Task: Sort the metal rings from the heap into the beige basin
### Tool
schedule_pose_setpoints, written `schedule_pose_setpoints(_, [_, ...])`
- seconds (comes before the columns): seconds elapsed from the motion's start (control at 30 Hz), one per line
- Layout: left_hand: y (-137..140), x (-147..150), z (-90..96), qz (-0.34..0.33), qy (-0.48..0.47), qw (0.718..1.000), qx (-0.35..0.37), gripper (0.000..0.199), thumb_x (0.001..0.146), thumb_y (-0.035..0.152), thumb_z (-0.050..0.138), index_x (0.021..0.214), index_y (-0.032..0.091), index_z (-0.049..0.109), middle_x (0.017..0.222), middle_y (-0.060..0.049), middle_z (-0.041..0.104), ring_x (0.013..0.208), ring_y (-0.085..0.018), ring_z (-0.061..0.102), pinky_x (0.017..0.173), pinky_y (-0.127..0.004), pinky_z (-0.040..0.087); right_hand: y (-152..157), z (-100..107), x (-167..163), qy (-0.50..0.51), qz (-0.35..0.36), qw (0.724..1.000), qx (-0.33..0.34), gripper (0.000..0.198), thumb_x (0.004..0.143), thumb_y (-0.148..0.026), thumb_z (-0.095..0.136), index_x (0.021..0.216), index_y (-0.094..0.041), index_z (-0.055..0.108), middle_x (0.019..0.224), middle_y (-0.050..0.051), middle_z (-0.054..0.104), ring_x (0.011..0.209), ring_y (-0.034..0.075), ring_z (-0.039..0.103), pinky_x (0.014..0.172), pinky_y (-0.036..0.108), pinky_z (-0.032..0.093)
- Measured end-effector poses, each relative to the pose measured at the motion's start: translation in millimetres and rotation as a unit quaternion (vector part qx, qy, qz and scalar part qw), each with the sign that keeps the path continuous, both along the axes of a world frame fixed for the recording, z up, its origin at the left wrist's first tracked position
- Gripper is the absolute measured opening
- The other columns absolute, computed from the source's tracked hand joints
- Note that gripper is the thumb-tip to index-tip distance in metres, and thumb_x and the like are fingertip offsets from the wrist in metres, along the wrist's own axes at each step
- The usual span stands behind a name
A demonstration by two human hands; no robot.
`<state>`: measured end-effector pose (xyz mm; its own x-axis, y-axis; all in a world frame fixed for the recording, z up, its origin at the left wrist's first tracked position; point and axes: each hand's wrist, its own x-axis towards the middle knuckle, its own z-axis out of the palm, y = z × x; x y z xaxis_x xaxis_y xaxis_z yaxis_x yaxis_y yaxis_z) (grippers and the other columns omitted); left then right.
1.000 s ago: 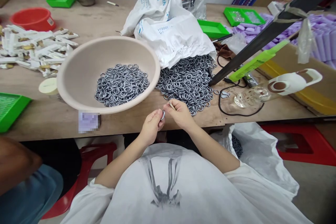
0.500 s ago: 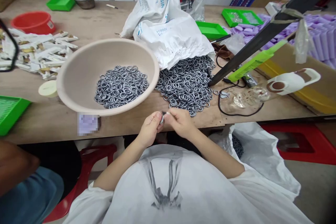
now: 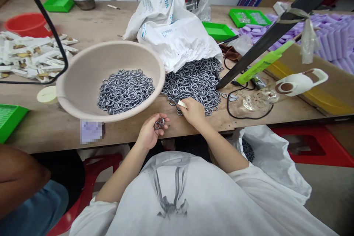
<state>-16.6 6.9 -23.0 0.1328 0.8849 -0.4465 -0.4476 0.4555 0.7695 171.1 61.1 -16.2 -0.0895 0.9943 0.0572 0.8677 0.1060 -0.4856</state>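
Note:
My left hand (image 3: pixel 149 132) is half curled, palm inward, with a couple of grey metal rings (image 3: pixel 159 123) held at its fingers. My right hand (image 3: pixel 195 112) grips a small white-handled tool (image 3: pixel 181 104) with a dark tip; its exact kind cannot be made out. That tip reaches the near edge of a heap of grey rings (image 3: pixel 193 84), which spills from a white printed sack (image 3: pixel 179 40). To the left of the heap stands a wide beige basin (image 3: pixel 74 77) with many similar rings (image 3: pixel 125 92) in it.
A dark slanted post (image 3: pixel 249 44) rises right of the heap, with a black cable (image 3: pixel 250 119) and a clear bottle with a white lid (image 3: pixel 298 82) nearby. A co-worker's arm (image 3: pixel 22 177) is at lower left. A green tray (image 3: pixel 12 121) and white pieces (image 3: pixel 33 55) lie left.
My hands were together at the table edge and have parted. The right moved forward to the heap with the tool; the left shifted slightly left, showing the rings. The view turned a little.

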Motion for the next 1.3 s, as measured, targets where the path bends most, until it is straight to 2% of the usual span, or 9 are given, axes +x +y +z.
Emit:
schedule_pose_setpoints(0.07, [0.2,4.6,0.7,0.005,0.010,1.000,0.010,0.046,0.070,0.052,0.077,0.092,0.014,0.065,0.082,-0.005,0.066,0.057,-0.010,0.056,0.040,-0.018,0.033,-2.6,2.6,-1.5,0.172,0.030,0.984,-0.035,0.024,0.092,-0.038,0.057,0.087,-0.018,0.069,0.083,0.004,0.068,0.077,0.018,0.059,0.070,0.029,0.039])
schedule_pose_setpoints(0.2, [0.4,15.5,0.7,-0.010,0.064,0.993,0.102,0.047,0.074,0.060,0.074,0.085,0.016,0.061,0.068,0.002,0.055,0.050,-0.006,0.041,0.041,-0.018,0.025,-14.4,9.6,-10.8,0.441,0.125,0.871,-0.174,0.043,0.084,-0.060,0.061,0.071,-0.019,0.057,0.061,-0.004,0.051,0.057,0.010,0.044,0.058,0.025,0.035])
schedule_pose_setpoints(0.43, [2.1,19.7,0.3,-0.027,0.073,0.986,0.148,0.056,0.073,0.071,0.068,0.088,0.019,0.058,0.063,0.004,0.051,0.048,-0.007,0.036,0.043,-0.020,0.025,-22.2,13.4,-19.6,0.517,0.131,0.812,-0.238,0.052,0.077,-0.070,0.064,0.068,-0.021,0.049,0.059,-0.006,0.044,0.048,0.007,0.033,0.045,0.023,0.025])
schedule_pose_setpoints(0.53, [3.5,18.4,0.2,-0.031,0.057,0.991,0.117,0.052,0.071,0.066,0.073,0.080,0.018,0.055,0.063,0.004,0.050,0.048,-0.006,0.035,0.042,-0.019,0.023,-19.5,5.9,-19.0,0.497,0.119,0.829,-0.226,0.050,0.078,-0.069,0.062,0.071,-0.021,0.052,0.061,-0.005,0.048,0.050,0.008,0.035,0.047,0.023,0.028])
schedule_pose_setpoints(0.67, [5.9,13.2,-3.1,0.020,0.058,0.994,0.088,0.049,0.069,0.060,0.077,0.075,0.017,0.054,0.063,0.004,0.050,0.047,-0.004,0.033,0.041,-0.017,0.021,-10.0,-4.0,-11.6,0.288,0.025,0.953,-0.094,0.033,0.087,-0.049,0.060,0.072,-0.019,0.061,0.061,-0.002,0.054,0.059,0.013,0.046,0.059,0.026,0.035])
schedule_pose_setpoints(0.77, [5.7,9.9,-4.0,0.027,0.062,0.994,0.084,0.046,0.071,0.057,0.077,0.075,0.017,0.057,0.062,0.003,0.050,0.047,-0.004,0.033,0.041,-0.016,0.020,-6.6,-3.0,-7.3,0.109,0.000,0.993,-0.036,0.020,0.088,-0.035,0.060,0.081,-0.020,0.071,0.076,0.004,0.068,0.075,0.019,0.058,0.071,0.029,0.040])
schedule_pose_setpoints(1.0, [-0.6,16.2,4.6,0.006,0.026,0.996,0.089,0.045,0.072,0.058,0.076,0.073,0.016,0.058,0.059,0.004,0.047,0.047,-0.004,0.034,0.041,-0.017,0.023,-24.1,12.2,-19.6,0.341,0.159,0.926,-0.021,0.035,0.080,-0.045,0.075,0.105,-0.021,0.074,0.099,0.005,0.072,0.091,0.019,0.065,0.084,0.031,0.048])
schedule_pose_setpoints(1.2, [-2.1,16.0,9.3,-0.041,0.023,0.997,0.068,0.048,0.068,0.057,0.080,0.073,0.014,0.061,0.065,0.002,0.052,0.050,-0.004,0.038,0.041,-0.015,0.023,-23.9,11.2,-22.5,0.456,0.158,0.867,-0.125,0.048,0.084,-0.065,0.062,0.079,-0.018,0.068,0.071,0.001,0.066,0.070,0.015,0.060,0.073,0.030,0.049])
schedule_pose_setpoints(1.3, [-3.1,17.0,12.7,-0.034,0.006,0.999,0.040,0.047,0.064,0.054,0.084,0.072,0.014,0.060,0.066,0.001,0.053,0.053,-0.005,0.042,0.042,-0.014,0.025,-25.6,9.6,-24.7,0.486,0.099,0.862,-0.102,0.046,0.081,-0.065,0.066,0.082,-0.019,0.068,0.075,0.001,0.067,0.073,0.015,0.060,0.075,0.029,0.049])
